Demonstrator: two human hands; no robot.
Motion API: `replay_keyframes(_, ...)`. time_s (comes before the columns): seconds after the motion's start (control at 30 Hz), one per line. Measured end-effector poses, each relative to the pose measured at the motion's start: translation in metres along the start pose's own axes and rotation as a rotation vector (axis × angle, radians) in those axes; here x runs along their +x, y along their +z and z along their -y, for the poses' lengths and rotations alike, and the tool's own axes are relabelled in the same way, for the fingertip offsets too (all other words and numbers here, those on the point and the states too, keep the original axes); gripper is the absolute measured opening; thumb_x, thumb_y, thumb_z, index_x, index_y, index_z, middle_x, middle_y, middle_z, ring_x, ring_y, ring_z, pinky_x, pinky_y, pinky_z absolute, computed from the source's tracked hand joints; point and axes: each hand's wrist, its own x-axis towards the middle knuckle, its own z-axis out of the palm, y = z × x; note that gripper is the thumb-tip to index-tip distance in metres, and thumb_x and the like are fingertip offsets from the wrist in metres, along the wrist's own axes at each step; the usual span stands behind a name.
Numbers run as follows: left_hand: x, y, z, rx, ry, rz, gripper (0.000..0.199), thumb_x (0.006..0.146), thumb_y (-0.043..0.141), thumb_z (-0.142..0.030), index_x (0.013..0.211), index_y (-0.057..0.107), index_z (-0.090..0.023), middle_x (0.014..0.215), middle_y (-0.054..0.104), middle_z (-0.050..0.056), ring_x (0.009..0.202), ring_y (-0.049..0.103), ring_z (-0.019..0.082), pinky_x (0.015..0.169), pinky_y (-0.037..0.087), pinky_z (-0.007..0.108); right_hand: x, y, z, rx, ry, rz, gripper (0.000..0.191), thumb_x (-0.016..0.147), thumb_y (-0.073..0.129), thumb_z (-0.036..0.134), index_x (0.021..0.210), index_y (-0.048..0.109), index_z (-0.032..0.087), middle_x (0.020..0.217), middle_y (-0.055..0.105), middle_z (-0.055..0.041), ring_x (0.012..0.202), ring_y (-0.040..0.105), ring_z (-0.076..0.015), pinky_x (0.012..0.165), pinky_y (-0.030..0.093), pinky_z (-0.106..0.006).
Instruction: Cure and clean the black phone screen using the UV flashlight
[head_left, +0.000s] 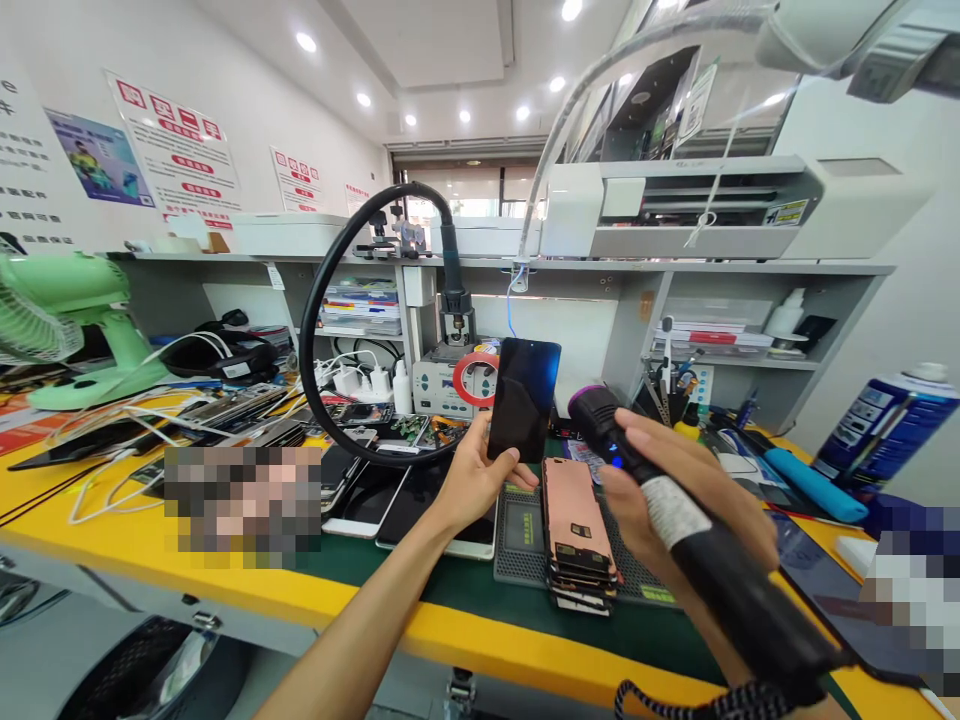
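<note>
A dark smartphone is held upright in my left hand, its glossy screen toward me with a bluish glare at the top right. My right hand is wrapped round a black flashlight. Its purple-rimmed head points at the phone, and a small blue light glows on its side. A braided wrist strap hangs from its tail end. Below and between my hands lies a stack of phone parts with a pinkish top piece. It sits on a grey work mat.
Large screens lie left of the mat. Behind stand a soldering or hot-air station with a looping black hose and a red tape roll. A green fan is far left, a blue spray can right. Cables cover the left bench.
</note>
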Motion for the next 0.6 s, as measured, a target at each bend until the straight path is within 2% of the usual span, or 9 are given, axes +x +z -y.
replay_keyframes(0.1, -0.001, -0.001, -0.001, 0.013, -0.022, 0.030, 0.051, 0.090, 0.065, -0.041, 0.128, 0.040, -0.018, 0.066, 0.069, 0.001, 0.065, 0.073, 0.023, 0.063, 0.060, 0.035, -0.002, -0.005, -0.017, -0.041, 0.175, -0.058, 0.013, 0.084, 0.072, 0.020, 0.096, 0.074, 0.021, 0.091, 0.075, -0.0038, 0.077, 0.072, -0.0206, 0.072, 0.060, -0.031)
replay_keyframes(0.2, -0.003, 0.001, -0.002, 0.024, -0.029, 0.042, 0.044, 0.090, 0.066, -0.041, 0.120, 0.043, -0.018, 0.070, 0.069, 0.002, 0.065, 0.073, 0.023, 0.063, 0.060, 0.034, -0.002, -0.007, -0.033, -0.144, 0.166, -0.003, 0.004, 0.084, 0.071, 0.024, 0.085, 0.074, 0.021, 0.079, 0.072, -0.0023, 0.071, 0.067, -0.0198, 0.071, 0.057, -0.034)
replay_keyframes(0.27, -0.004, 0.004, -0.002, 0.034, -0.027, 0.058, 0.042, 0.090, 0.066, -0.039, 0.119, 0.044, -0.017, 0.074, 0.069, 0.003, 0.065, 0.073, 0.021, 0.063, 0.060, 0.034, -0.001, -0.004, -0.039, -0.160, 0.142, 0.065, 0.011, 0.083, 0.072, 0.023, 0.094, 0.073, 0.021, 0.087, 0.073, -0.0037, 0.082, 0.067, -0.0221, 0.081, 0.057, -0.039)
replay_keyframes(0.33, -0.005, 0.006, 0.000, 0.059, -0.018, 0.086, 0.041, 0.092, 0.064, -0.039, 0.120, 0.043, -0.017, 0.077, 0.068, 0.003, 0.064, 0.072, 0.020, 0.062, 0.060, 0.033, -0.001, 0.002, -0.042, -0.106, 0.168, 0.154, 0.024, 0.085, 0.070, 0.022, 0.109, 0.070, 0.020, 0.110, 0.072, -0.0078, 0.103, 0.067, -0.0248, 0.095, 0.054, -0.042)
replay_keyframes(0.4, -0.006, 0.008, 0.002, 0.092, -0.008, 0.111, 0.038, 0.094, 0.061, -0.039, 0.120, 0.043, -0.017, 0.079, 0.067, 0.003, 0.064, 0.072, 0.020, 0.061, 0.060, 0.033, -0.004, 0.008, -0.043, -0.028, 0.215, 0.242, 0.033, 0.087, 0.067, 0.019, 0.119, 0.066, 0.020, 0.129, 0.064, -0.0108, 0.120, 0.061, -0.0254, 0.105, 0.050, -0.043)
replay_keyframes(0.47, -0.007, 0.009, 0.003, 0.111, -0.001, 0.119, 0.036, 0.095, 0.060, -0.038, 0.120, 0.044, -0.017, 0.083, 0.064, 0.002, 0.065, 0.072, 0.019, 0.062, 0.060, 0.034, -0.008, 0.011, -0.042, 0.054, 0.254, 0.281, 0.036, 0.087, 0.064, 0.017, 0.123, 0.064, 0.020, 0.136, 0.059, -0.0115, 0.126, 0.058, -0.0253, 0.108, 0.049, -0.043)
replay_keyframes(0.6, -0.008, 0.010, 0.003, 0.122, -0.010, 0.123, 0.036, 0.095, 0.060, -0.038, 0.121, 0.046, -0.018, 0.085, 0.064, 0.002, 0.068, 0.071, 0.019, 0.064, 0.061, 0.035, -0.014, 0.012, -0.040, 0.145, 0.265, 0.266, 0.037, 0.087, 0.062, 0.016, 0.123, 0.064, 0.021, 0.136, 0.059, -0.0125, 0.125, 0.059, -0.0268, 0.105, 0.052, -0.045)
